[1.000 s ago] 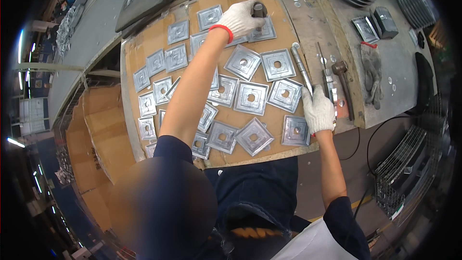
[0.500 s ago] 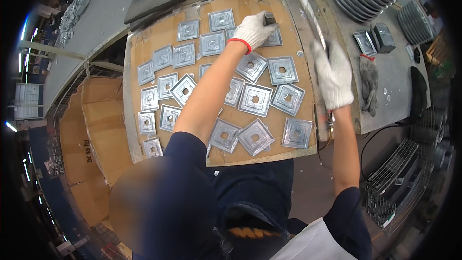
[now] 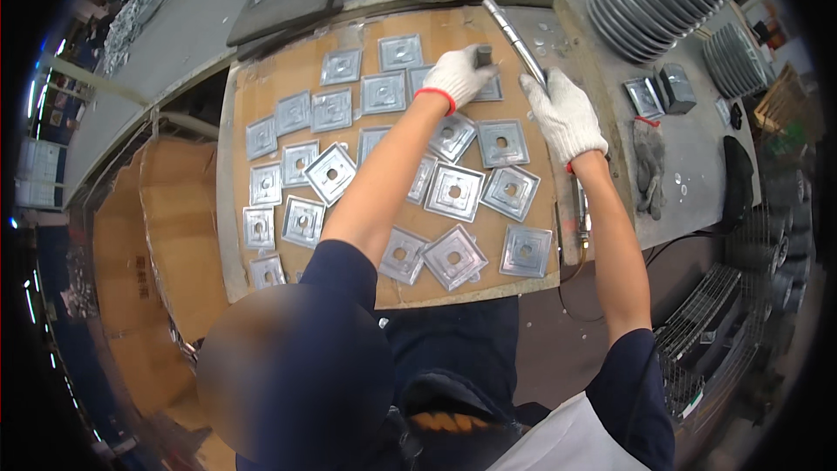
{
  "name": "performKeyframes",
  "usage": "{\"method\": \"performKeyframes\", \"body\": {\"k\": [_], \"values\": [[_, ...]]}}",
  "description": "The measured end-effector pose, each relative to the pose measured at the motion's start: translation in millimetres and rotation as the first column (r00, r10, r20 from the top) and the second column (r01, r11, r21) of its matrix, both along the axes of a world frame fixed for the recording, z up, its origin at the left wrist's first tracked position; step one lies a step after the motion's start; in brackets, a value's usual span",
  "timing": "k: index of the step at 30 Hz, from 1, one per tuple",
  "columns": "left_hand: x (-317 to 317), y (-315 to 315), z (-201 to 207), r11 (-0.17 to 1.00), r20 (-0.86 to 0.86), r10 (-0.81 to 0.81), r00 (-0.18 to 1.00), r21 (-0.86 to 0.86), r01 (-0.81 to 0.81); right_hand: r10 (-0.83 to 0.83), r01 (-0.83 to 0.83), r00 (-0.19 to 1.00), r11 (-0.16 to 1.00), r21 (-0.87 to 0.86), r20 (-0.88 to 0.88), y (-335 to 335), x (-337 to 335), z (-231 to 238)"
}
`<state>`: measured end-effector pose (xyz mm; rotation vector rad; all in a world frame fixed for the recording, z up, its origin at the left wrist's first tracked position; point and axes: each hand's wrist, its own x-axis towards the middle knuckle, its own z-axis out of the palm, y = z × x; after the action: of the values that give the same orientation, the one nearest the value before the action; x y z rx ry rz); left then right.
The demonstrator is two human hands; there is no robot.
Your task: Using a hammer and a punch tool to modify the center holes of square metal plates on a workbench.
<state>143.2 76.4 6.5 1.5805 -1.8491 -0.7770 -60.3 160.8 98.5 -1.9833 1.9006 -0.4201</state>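
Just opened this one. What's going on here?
A person in white gloves works over square metal plates spread on cardboard, several with a hole in the middle. The left hand grips a short dark piece above the plates toward the far side. The right hand holds a silver rod near the cardboard's right edge, its free end pointing away and to the left. A grey glove lies farther right.
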Motion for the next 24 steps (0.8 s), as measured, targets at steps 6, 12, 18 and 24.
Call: {"method": "performKeyframes", "body": {"k": [6, 12, 18, 24], "values": [[-10.1, 7.2, -0.4, 0.984, 0.139, 0.176, 0.975, -0.053, -0.17, -0.07, 0.101, 0.976, 0.984, -0.146, 0.207, 10.6, -31.5, 4.5], [-26.0, 11.8, 30.3, 0.992, 0.086, 0.124, 0.989, 0.009, -0.125, -0.186, 0.189, 0.955, 0.982, 0.011, 0.23, 41.2, -36.2, -33.9], [-31.7, 21.7, 46.0, 1.0, 0.046, 0.011, 0.999, -0.011, -0.011, -0.173, 0.161, 0.984, 0.966, 0.203, 0.042, 55.5, -43.7, -82.9], [-22.3, 27.2, 57.7, 0.999, 0.124, -0.04, 0.991, 0.021, 0.038, -0.147, 0.133, 0.984, 0.982, 0.132, 0.103, 22.0, -21.1, -40.8]]}}
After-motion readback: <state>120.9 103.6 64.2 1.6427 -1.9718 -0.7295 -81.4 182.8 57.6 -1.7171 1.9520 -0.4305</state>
